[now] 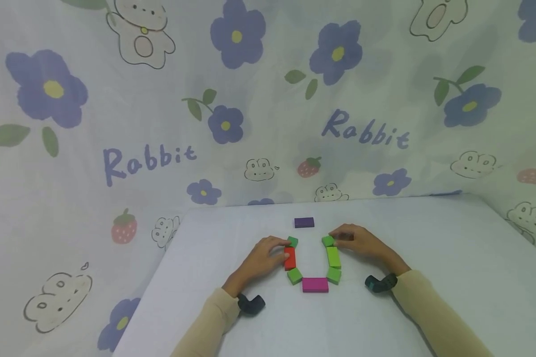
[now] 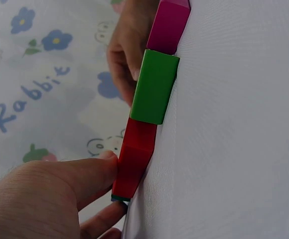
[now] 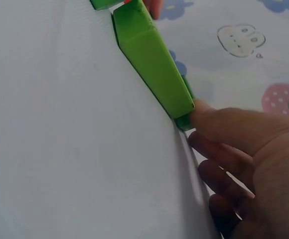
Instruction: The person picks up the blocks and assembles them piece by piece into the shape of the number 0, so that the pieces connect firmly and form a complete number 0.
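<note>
Wooden blocks form a U on the white table. My left hand (image 1: pixel 263 258) touches its far left end, index fingertip at a small green block (image 1: pixel 293 241) and thumb against the red block (image 1: pixel 290 259). In the left wrist view that thumb lies along the side of the red block (image 2: pixel 134 159). At the far right end, my right hand (image 1: pixel 362 240) pinches another small green block (image 1: pixel 328 241) between thumb and index finger. A lime-green block (image 1: pixel 333 258) stands just nearer, its end beside the thumb in the right wrist view.
Two green blocks (image 1: pixel 295 275) (image 1: pixel 334 275) form the near corners, with a magenta block (image 1: pixel 315 285) between them. Beyond the U's opening lies a purple block (image 1: pixel 304 222). A patterned cloth (image 1: pixel 268 99) hangs behind the table (image 1: pixel 451 297).
</note>
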